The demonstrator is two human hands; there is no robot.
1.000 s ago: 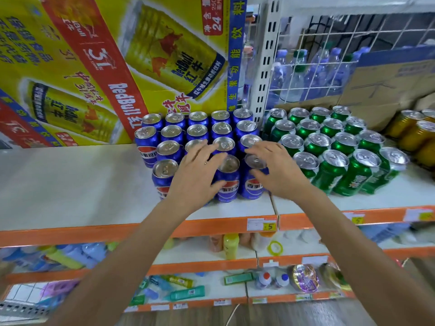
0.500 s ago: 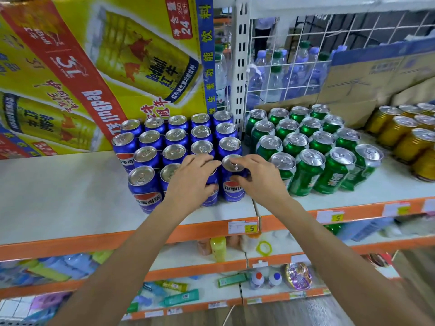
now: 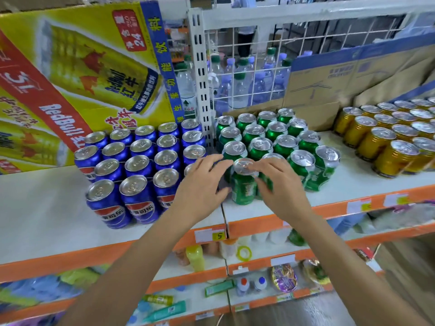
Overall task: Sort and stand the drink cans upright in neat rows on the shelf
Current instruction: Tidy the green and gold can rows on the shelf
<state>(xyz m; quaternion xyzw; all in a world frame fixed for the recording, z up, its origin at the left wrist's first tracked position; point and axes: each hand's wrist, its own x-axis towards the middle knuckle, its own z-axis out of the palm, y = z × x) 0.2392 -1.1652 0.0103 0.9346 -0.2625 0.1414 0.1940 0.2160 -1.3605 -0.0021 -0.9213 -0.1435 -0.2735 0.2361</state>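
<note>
Shelf front: left hand, right hand flank upright green can.

White shelf, orange front edge with price tags. Blue cans upright in rows left of centre, green cans just beside them, gold cans far right. Yellow carton back left, cardboard box back right.

- White shelf with orange front edge; lower shelves beneath.
- White wire grid behind, beside a perforated post.
- Yellow printed carton left, brown cartons right.
- Wood-grain floor.
</note>
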